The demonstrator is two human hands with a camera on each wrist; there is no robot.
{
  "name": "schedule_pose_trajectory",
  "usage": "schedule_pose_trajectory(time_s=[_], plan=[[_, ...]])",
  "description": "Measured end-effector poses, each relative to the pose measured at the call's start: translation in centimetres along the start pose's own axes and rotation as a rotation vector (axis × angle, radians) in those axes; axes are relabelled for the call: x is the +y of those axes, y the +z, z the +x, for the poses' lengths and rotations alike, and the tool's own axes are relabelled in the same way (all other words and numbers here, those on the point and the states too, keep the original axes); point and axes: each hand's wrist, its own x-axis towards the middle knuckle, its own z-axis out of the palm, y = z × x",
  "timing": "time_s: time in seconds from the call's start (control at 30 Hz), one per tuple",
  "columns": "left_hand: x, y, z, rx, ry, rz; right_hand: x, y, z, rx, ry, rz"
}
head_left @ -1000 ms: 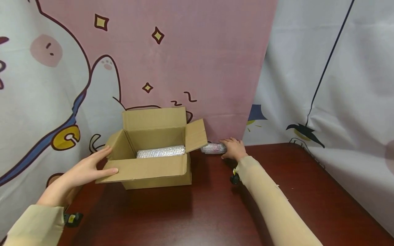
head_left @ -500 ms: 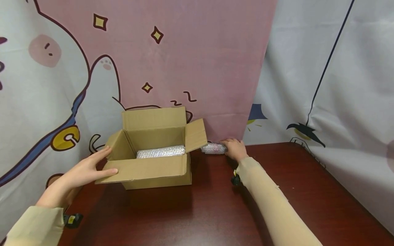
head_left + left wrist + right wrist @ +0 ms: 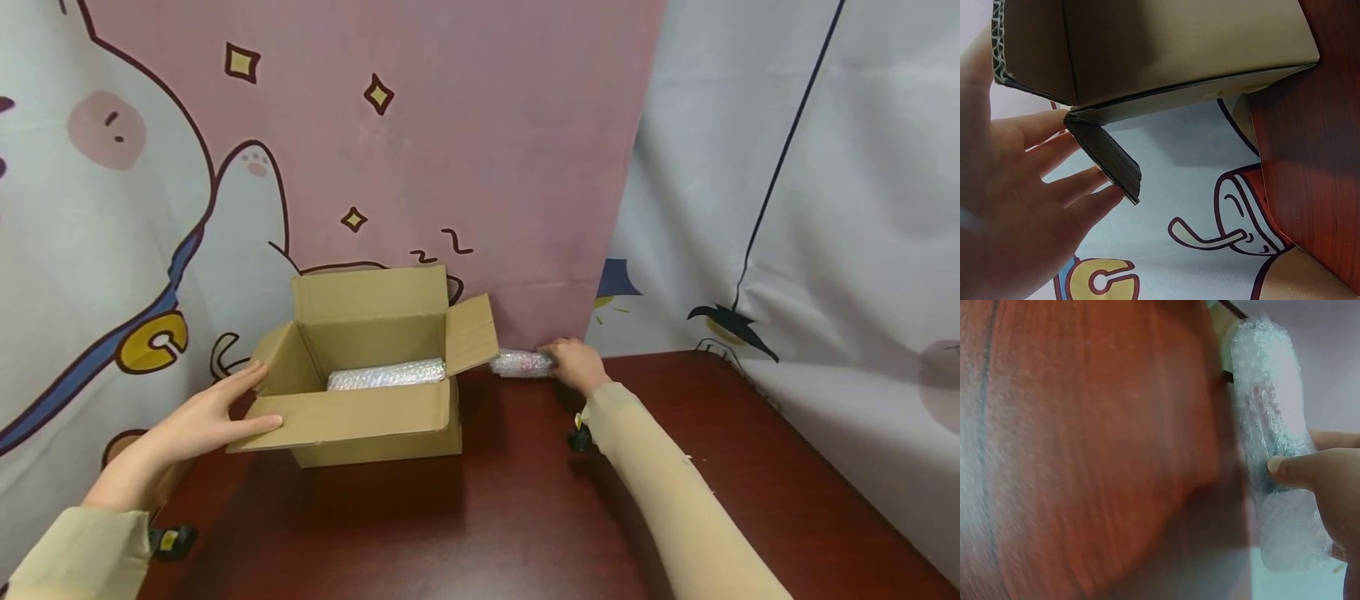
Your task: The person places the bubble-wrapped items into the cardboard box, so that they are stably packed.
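An open cardboard box [image 3: 378, 450] stands left of centre on the table, with a long bubble-wrapped package [image 3: 386, 375] inside. My left hand [image 3: 198, 425] holds the box by its near left corner. Its thumb lies over the front flap, and in the left wrist view the other fingers [image 3: 1054, 153] reach the outer side of the flaps. A smaller bubble-wrapped item [image 3: 522, 363] lies right of the box by the back wall. My right hand [image 3: 577, 364] grips its right end, the thumb across the wrap in the right wrist view; the wrap blurs what is within.
The dark red wooden table [image 3: 517, 500] runs up to a printed cloth [image 3: 487, 125] hanging behind it. A white cloth [image 3: 825, 208] hangs along the right side. The box's right flap [image 3: 472, 333] sticks out close to the smaller wrapped item.
My right hand has closed from spread fingers onto the end of the smaller bubble-wrapped item. The left hand keeps its place on the box. The head view has shifted slightly.
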Motion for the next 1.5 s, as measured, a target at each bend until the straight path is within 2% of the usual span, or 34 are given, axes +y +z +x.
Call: schedule_pose_trajectory(time_s=[0.4,0.63,1.03,1.23,1.5], plan=[[0.3,-0.1,-0.2,-0.002,-0.007,0.008,0.7,-5.4,-1.4,-0.067,0.001,0.112],[0.3,0.1,-0.1,-0.006,-0.007,-0.007,1.0,-8.9,-3.1,-0.084,-0.019,0.114],[0.3,0.0,-0.1,-0.012,-0.002,-0.014,0.6,-12.6,-5.2,-0.058,-0.141,0.085],[0.3,0.0,-0.2,-0.019,-0.006,-0.018,-0.1,-14.2,-6.0,-0.075,-0.156,0.097],[0.4,0.0,-0.4,-0.018,0.004,-0.034,-0.6,-16.8,-5.9,-0.085,-0.188,0.103]])
